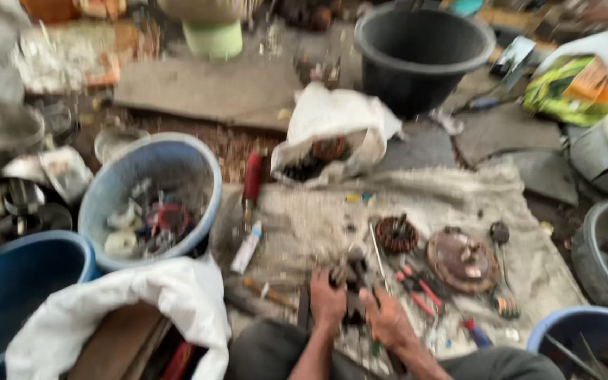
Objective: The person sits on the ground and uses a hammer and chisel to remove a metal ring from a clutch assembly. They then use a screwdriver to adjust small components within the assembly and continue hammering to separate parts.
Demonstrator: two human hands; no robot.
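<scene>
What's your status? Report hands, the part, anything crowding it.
Left hand and right hand both on a dark metal part over the sackcloth. Grip blurred. Red-handled pliers beside the right hand.

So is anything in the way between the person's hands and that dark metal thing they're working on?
No. Both the left hand and the right hand already grip the dark metal part on the sackcloth, with nothing visible between. The picture is blurred, so finger detail is unclear.
</scene>
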